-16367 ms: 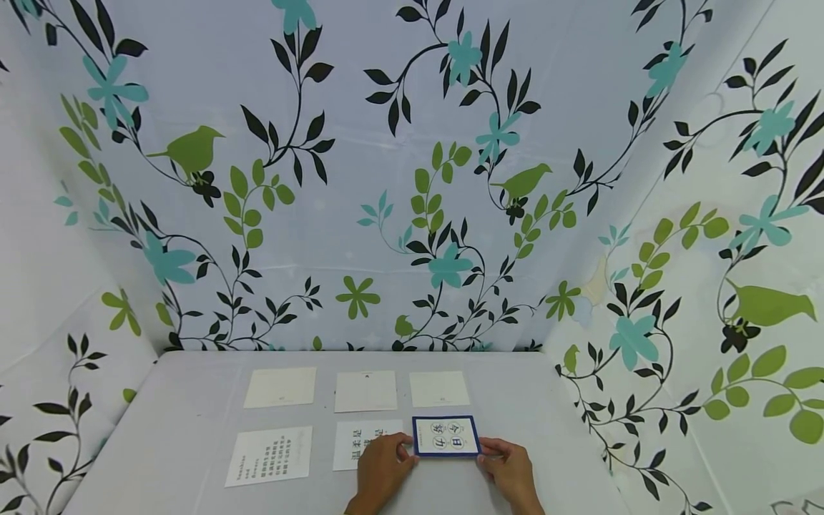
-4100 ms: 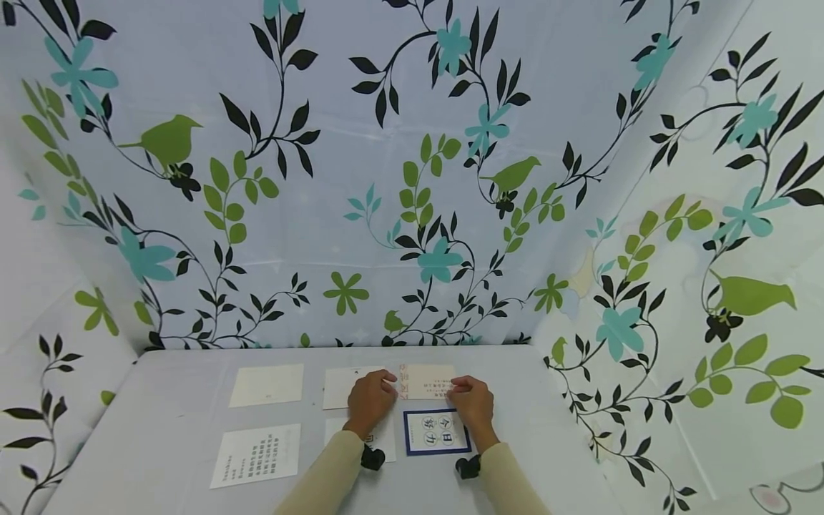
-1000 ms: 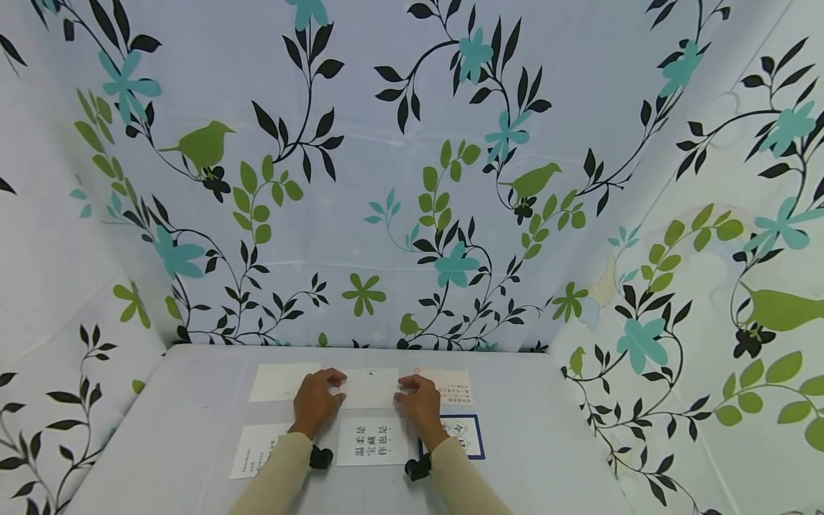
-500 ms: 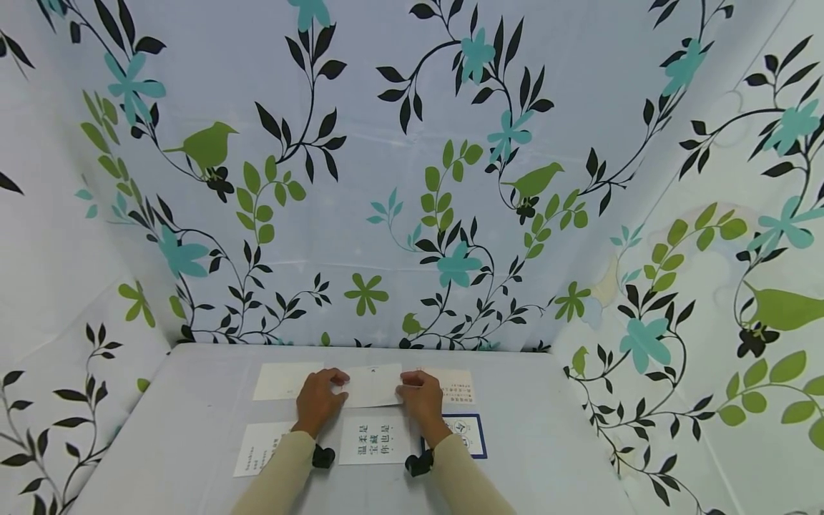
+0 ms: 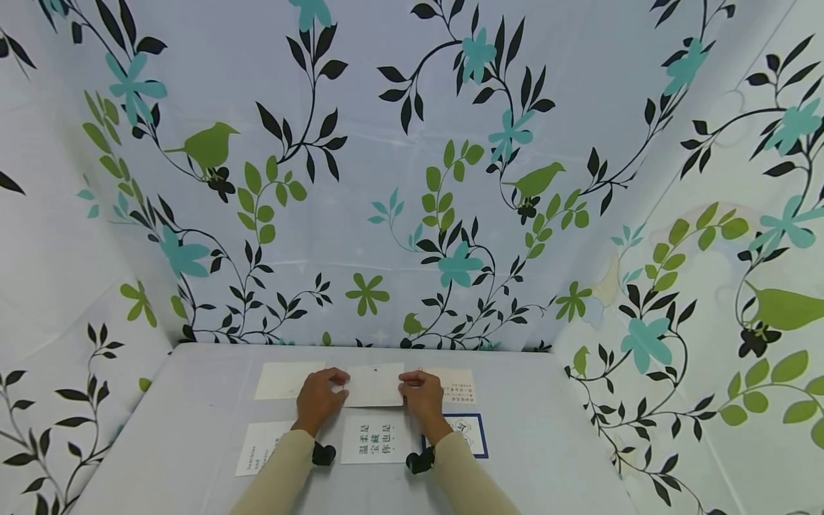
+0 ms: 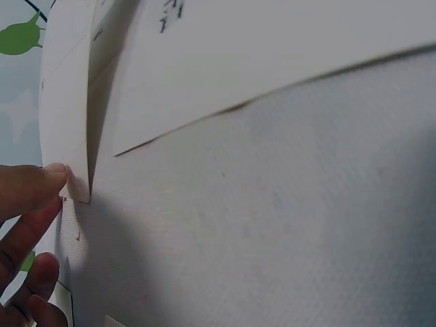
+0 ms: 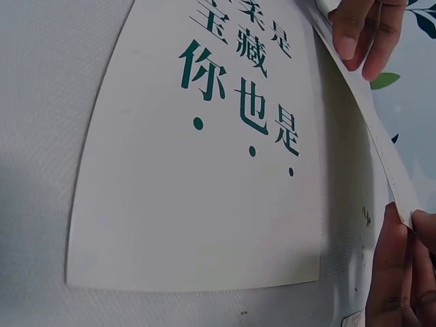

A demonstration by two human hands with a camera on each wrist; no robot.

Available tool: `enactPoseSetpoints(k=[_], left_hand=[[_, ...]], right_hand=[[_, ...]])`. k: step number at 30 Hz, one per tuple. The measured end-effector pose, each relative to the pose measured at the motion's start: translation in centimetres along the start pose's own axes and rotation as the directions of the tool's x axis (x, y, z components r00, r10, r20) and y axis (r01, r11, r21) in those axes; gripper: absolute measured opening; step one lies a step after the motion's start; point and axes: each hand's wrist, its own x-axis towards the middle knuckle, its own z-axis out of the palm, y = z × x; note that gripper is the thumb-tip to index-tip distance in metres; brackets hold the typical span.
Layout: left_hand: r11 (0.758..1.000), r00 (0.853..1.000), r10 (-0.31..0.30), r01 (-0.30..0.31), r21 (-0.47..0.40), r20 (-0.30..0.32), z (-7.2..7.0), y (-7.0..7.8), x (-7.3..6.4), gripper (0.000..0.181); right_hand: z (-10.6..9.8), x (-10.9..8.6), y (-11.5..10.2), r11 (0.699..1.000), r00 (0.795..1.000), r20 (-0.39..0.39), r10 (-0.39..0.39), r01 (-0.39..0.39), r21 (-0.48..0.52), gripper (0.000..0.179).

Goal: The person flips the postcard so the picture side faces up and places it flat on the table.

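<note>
My left hand (image 5: 318, 402) and right hand (image 5: 421, 402) pinch the two sides of a blank-faced white card (image 5: 375, 387), the middle one of the back row. Its near edge is raised off the table, with a shadow under it. In the left wrist view, left thumb and forefinger hold the corner of this card (image 6: 68, 95). The right wrist view has right fingertips (image 7: 388, 238) gripping its other end. Just in front lies a white card with green Chinese characters (image 7: 197, 197), face up.
Flanking the held card are a blank cream card (image 5: 286, 380) and a card with reddish print (image 5: 458, 386). In front lie a white printed card (image 5: 254, 447) and a blue-bordered card (image 5: 473, 435), each partly behind a forearm. Patterned fabric (image 5: 386, 179) hangs behind the white table (image 5: 161, 429).
Earlier, the hands set down the blue-bordered card, then handled the back right card, which now shows reddish print. They moved left to the back middle card, whose near edge has since risen slightly.
</note>
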Motion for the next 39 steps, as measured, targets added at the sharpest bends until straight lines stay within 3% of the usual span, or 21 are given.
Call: enactPoseSetpoints(k=[8, 14, 19, 31, 39], left_hand=[[0.998, 1.0, -0.013, 0.014, -0.061, 0.014, -0.7, 0.1, -0.3, 0.022], [0.996, 0.999, -0.027, 0.03, -0.082, 0.04, -1.3, 0.1, -0.3, 0.02], [0.994, 0.999, -0.027, 0.031, -0.103, 0.038, -1.7, 0.0, -0.3, 0.018], [0.991, 1.0, -0.007, 0.004, -0.132, -0.023, -2.5, 0.2, -0.2, 0.015], [0.989, 1.0, 0.004, -0.008, -0.144, -0.027, -2.8, 0.6, -0.1, 0.014]], right_hand=[[-0.5, -0.4, -0.2, 0.992, 0.999, 0.008, 0.05, -0.05, 0.116, 0.017], [-0.6, -0.2, 0.4, 0.988, 0.997, 0.008, 0.075, -0.076, 0.132, 0.017], [-0.7, -0.1, 0.6, 0.991, 0.998, 0.018, 0.063, -0.065, 0.121, 0.017], [-2.0, -0.1, 0.1, 0.995, 0.991, 0.129, 0.015, -0.028, 0.097, 0.016], [-2.2, 0.0, 0.1, 0.995, 0.991, 0.135, -0.021, 0.008, 0.099, 0.017]])
